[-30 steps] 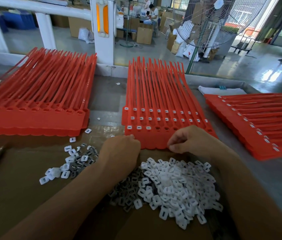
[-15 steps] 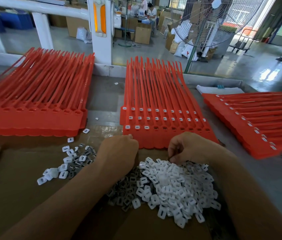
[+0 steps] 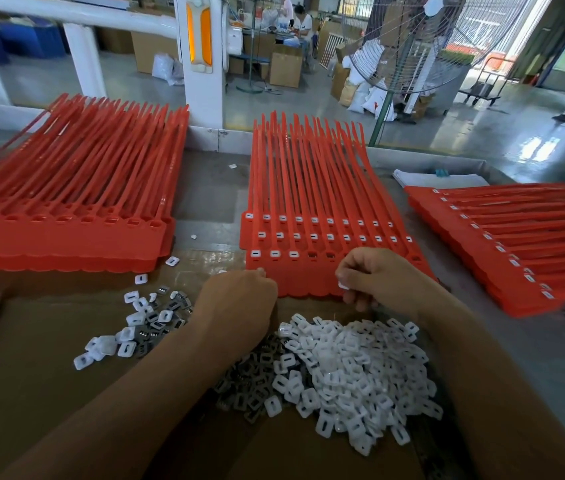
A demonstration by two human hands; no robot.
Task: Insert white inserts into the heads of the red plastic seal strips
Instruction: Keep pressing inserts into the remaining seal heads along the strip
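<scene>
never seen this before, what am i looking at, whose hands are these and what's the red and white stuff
No machine: a person works bare-handed, filmed by one head-worn camera looking down. The right hand pinches one white insert. The left hand is curled at the near edge of the middle stack of red seal strips, whose front row has three heads filled. A left stack and a right stack flank it. A pile of white inserts lies on the cardboard.
</scene>
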